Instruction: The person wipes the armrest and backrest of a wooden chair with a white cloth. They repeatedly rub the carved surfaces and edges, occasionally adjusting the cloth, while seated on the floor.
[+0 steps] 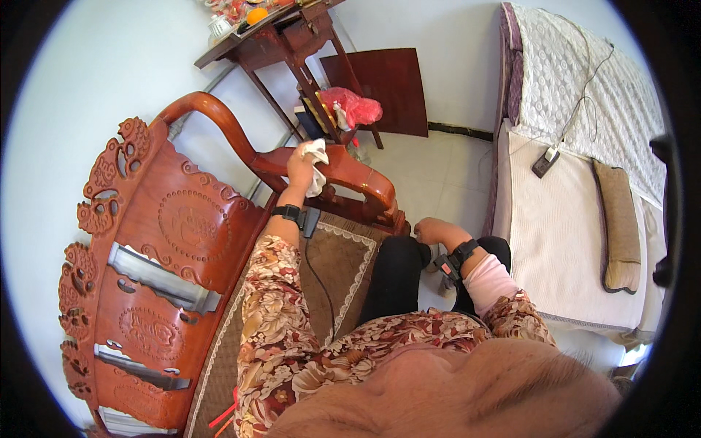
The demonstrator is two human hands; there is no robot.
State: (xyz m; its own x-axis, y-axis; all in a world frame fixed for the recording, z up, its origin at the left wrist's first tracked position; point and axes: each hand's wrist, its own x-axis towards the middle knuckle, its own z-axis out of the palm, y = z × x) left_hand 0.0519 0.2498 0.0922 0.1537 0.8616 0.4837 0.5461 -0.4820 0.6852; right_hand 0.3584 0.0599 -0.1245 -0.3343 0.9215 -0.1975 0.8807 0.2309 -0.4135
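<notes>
My left hand grips a crumpled white cloth over the armrest of a carved reddish wooden bench. Part of the cloth hangs down at the armrest's inner side. My right hand is bent near my knee, beyond the armrest's front end; its fingers are partly hidden, and I cannot tell whether they hold anything. The bench's carved backrest stands at the left, and a brown seat mat with a lace edge covers the seat.
A dark wooden side table stands past the armrest, with an orange fruit on top and a pink plastic bag below. A brown panel leans on the wall. At the right, a bed holds a power strip and a brown pillow.
</notes>
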